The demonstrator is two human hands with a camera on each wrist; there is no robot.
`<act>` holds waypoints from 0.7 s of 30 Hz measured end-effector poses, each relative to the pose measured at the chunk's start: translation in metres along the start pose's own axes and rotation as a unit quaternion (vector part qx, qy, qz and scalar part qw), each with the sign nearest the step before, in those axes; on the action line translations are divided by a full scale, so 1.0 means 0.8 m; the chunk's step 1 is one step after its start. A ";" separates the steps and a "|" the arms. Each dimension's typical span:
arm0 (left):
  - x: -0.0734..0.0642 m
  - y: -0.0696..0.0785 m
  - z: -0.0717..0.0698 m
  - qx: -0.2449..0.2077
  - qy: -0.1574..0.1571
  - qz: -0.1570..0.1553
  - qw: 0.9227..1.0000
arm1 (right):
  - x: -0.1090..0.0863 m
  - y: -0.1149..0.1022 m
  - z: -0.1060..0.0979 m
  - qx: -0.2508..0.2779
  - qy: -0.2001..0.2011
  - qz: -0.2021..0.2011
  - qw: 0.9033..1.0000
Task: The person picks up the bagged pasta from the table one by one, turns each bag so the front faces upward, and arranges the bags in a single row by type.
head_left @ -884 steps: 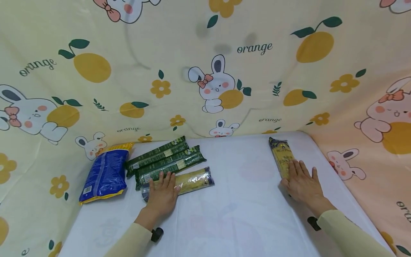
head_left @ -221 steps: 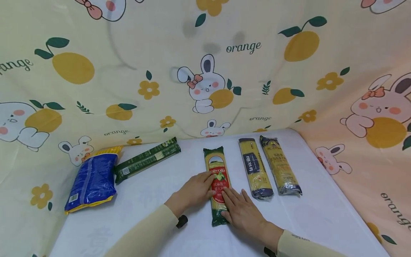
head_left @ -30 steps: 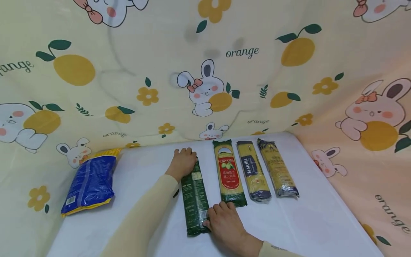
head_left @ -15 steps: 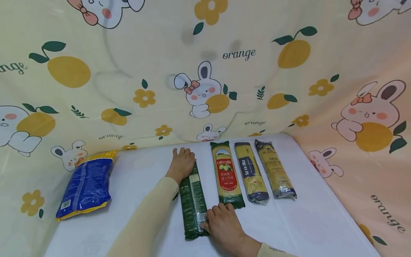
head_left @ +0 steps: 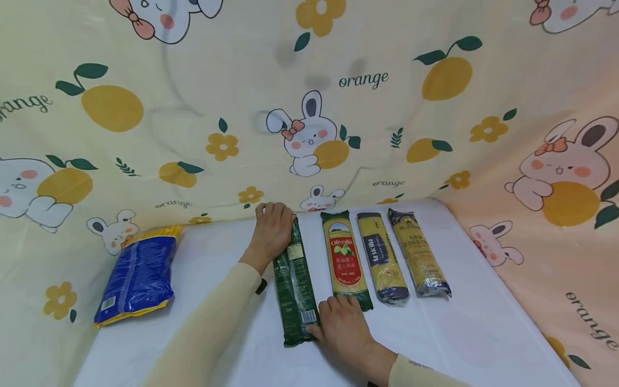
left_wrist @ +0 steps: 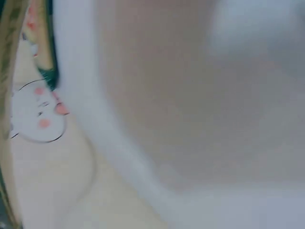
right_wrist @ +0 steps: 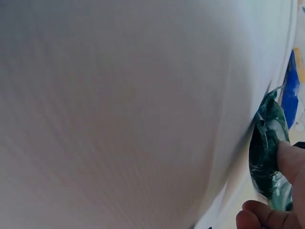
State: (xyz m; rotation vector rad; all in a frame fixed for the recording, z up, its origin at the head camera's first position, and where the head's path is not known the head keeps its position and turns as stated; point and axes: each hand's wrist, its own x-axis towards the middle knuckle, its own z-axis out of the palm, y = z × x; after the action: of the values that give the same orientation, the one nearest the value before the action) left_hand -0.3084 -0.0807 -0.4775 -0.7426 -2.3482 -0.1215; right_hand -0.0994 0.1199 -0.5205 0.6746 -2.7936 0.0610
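Note:
A dark green pack of spaghetti (head_left: 296, 290), back side up, lies lengthwise on the white table. At its far end my left hand (head_left: 272, 231) grips it with curled fingers, covering that tip. Its near right corner is held by my right hand (head_left: 344, 325), whose thumb lies on the wrapper; in the right wrist view the thumb (right_wrist: 291, 160) touches the crumpled green end (right_wrist: 268, 152). Just right lies a red-labelled Olivoila spaghetti pack (head_left: 344, 258); the right hand's knuckles are close to its lower end. The left wrist view is mostly blurred.
Further right lie a la Sicilia pasta pack (head_left: 382, 258) and another yellow pasta pack (head_left: 419, 252), roughly parallel. A plump blue bag (head_left: 137, 277) with yellow edges stands at the table's left. A printed cloth (head_left: 232, 97) rises behind the white table (head_left: 464, 333).
Over the last half second both hands have slid the green pack slightly toward the back. Since the oldest frame, packs from the left have come into a row; the blue bag stays left.

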 end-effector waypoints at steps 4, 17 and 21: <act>0.012 -0.007 -0.015 -0.012 0.096 0.033 0.995 | 0.009 0.003 0.001 0.009 0.017 -0.001 1.000; 0.029 0.001 -0.062 -0.032 0.123 0.007 0.992 | 0.028 0.005 0.001 0.030 0.046 -0.013 0.998; 0.042 0.018 -0.092 -0.013 0.079 -0.027 0.996 | 0.028 0.004 -0.003 0.012 0.082 -0.035 0.996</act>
State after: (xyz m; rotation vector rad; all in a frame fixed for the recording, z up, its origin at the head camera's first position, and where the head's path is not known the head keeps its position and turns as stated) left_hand -0.2798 -0.0725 -0.4009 -0.6575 -2.2210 -0.2270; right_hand -0.1196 0.1133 -0.5120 0.7373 -2.6145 0.1294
